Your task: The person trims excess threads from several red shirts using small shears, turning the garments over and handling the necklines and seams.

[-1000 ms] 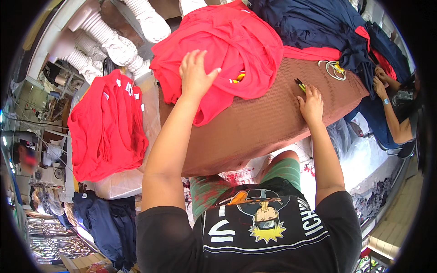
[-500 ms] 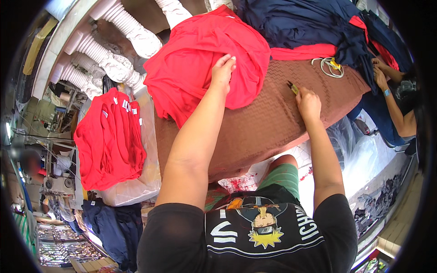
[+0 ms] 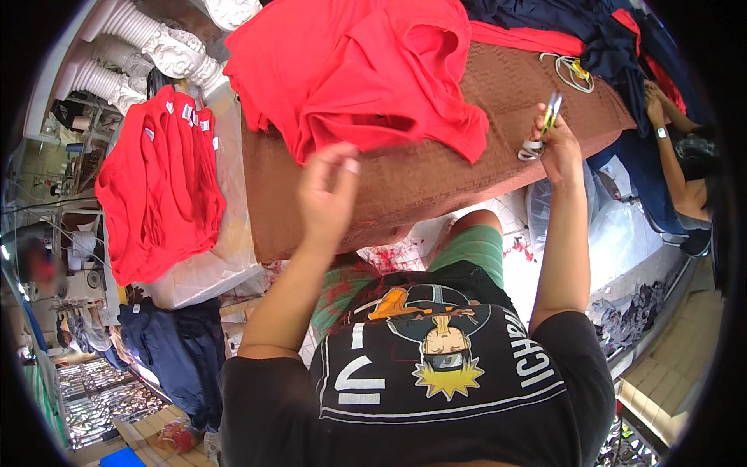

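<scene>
A red shirt (image 3: 366, 74) lies crumpled on the brown cloth-covered table (image 3: 436, 167). My left hand (image 3: 327, 194) hovers over the table's near edge, just below the red shirt, fingers loosely curled and apart, holding nothing. My right hand (image 3: 556, 144) is raised at the table's right edge and grips a small pair of thread snips (image 3: 545, 124) with yellow-green and silver handles. Dark blue garments (image 3: 560, 27) are piled at the far right of the table.
A stack of red shirts (image 3: 156, 187) rests on a clear plastic-wrapped bundle at the left. Another person (image 3: 681, 156) works at the far right beside the table. A coiled cord (image 3: 572, 70) lies on the table. White balusters (image 3: 148, 47) stand upper left.
My left hand has drawn back off the red shirt toward the table's near edge. My right hand has lifted from the table with the snips in it.
</scene>
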The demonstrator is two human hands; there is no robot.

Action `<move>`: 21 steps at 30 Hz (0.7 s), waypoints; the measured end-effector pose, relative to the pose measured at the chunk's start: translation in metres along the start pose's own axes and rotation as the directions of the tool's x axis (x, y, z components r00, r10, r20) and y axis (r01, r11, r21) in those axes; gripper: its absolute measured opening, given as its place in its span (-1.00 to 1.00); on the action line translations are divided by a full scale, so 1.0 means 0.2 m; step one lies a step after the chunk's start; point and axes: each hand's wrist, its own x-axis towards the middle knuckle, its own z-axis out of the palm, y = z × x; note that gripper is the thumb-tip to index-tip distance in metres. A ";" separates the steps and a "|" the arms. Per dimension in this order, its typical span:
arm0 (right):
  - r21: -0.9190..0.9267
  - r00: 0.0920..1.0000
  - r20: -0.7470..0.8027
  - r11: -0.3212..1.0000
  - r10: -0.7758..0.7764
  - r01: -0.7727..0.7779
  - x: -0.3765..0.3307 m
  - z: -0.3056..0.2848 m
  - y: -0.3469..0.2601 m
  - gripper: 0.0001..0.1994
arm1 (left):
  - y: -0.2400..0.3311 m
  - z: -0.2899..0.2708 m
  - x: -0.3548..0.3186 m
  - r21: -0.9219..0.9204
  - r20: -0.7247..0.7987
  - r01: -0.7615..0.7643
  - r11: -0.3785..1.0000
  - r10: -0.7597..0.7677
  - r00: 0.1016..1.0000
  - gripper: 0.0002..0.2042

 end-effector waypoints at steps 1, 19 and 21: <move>0.006 0.999 0.029 1.000 0.026 -0.026 -0.01 0.04 -0.02 -0.54 | -0.03 -0.06 0.06 0.023 -0.089 0.001 1.000 0.001 0.996 -0.80; -0.169 1.000 -0.004 0.985 0.014 -0.015 -0.23 0.53 -0.48 -0.74 | 0.22 -0.59 0.41 -0.374 0.101 0.159 0.914 -0.130 0.986 -0.64; -0.130 0.963 -0.101 0.963 -0.251 0.237 -0.22 0.67 -0.74 -0.76 | 0.49 -0.78 0.59 -0.201 -0.156 -0.071 0.977 0.040 0.987 -0.56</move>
